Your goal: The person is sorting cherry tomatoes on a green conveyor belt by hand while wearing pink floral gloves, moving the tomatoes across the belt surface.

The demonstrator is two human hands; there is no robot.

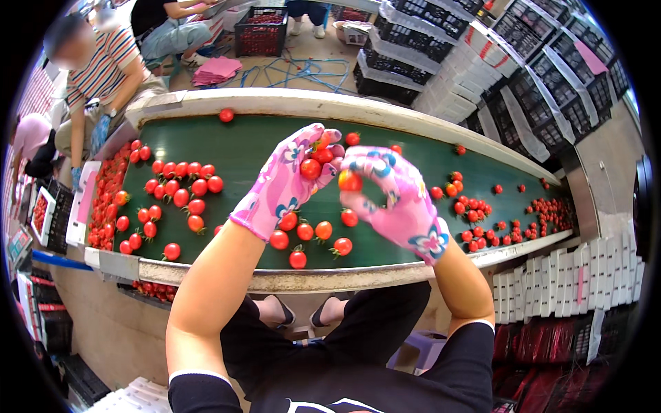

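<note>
Both hands wear pink flower-patterned gloves above a green conveyor belt (248,139). My left hand (292,173) cups several cherry tomatoes (310,169) in its palm and fingers. Close beside it on the right, my right hand (395,196) pinches one orange-red cherry tomato (350,181) between thumb and forefinger. Below the hands, several loose tomatoes (279,239) lie on the belt. A larger group (181,197) is spread to the left, and more tomatoes (472,216) lie to the right, crowding towards the far right end.
Pale rails (320,98) edge the belt. Tomatoes pile up at its left end (106,206), where a co-worker with blue gloves (100,133) sits by a white tray (82,206). Black crates (397,57) stand beyond the belt; stacked white trays (568,281) stand at the right.
</note>
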